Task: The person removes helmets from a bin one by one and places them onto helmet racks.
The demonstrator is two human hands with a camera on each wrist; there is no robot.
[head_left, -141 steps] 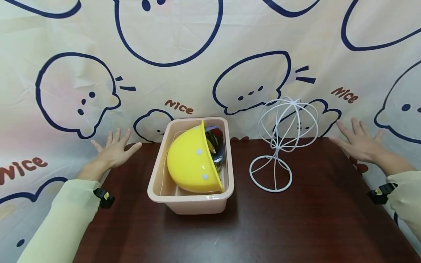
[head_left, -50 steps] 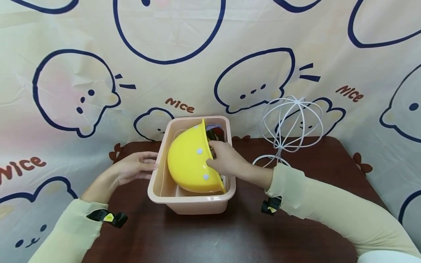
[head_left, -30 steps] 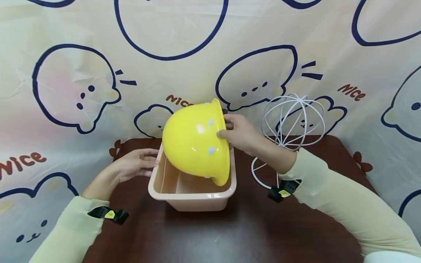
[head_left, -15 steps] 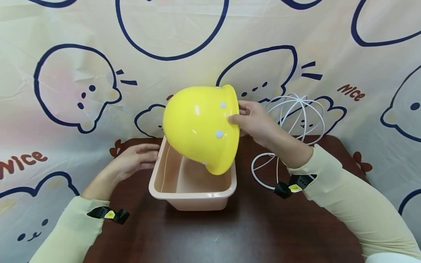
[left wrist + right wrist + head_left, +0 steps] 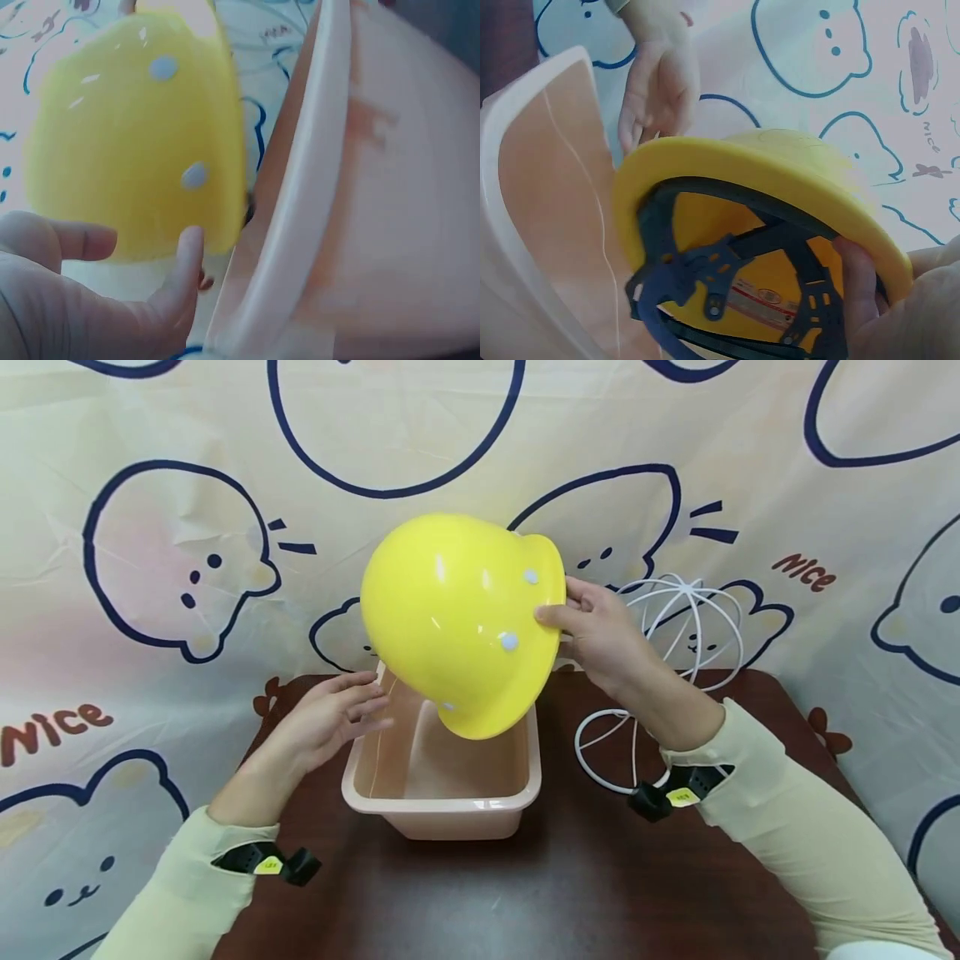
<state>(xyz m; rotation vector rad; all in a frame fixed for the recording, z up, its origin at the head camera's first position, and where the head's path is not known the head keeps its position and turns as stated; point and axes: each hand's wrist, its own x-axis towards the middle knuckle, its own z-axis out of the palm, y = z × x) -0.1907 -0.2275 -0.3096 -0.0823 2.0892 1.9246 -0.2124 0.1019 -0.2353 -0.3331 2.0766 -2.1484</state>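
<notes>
A yellow hard hat (image 5: 450,602) with light round studs hangs tilted above a beige plastic tub (image 5: 463,806). My right hand (image 5: 611,635) grips its brim, thumb on the outer shell and fingers inside. The right wrist view shows the dark suspension straps (image 5: 772,244) and a label inside the hard hat (image 5: 757,161). Over the tub's left rim, my left hand (image 5: 330,718) reaches toward the shell with fingers spread. In the left wrist view the left hand (image 5: 112,300) is close below the hard hat (image 5: 142,142); whether it touches cannot be told.
Right of the tub, a white wire stand (image 5: 682,627) with a round cage top and ring base stands on the dark wooden table (image 5: 600,885), partly behind my right arm. A patterned cloth (image 5: 420,435) hangs close behind the table.
My right hand took the hard hat by its brim and lifted it up out of the tub. My left hand came to the tub's left rim, then moved off it toward the hard hat.
</notes>
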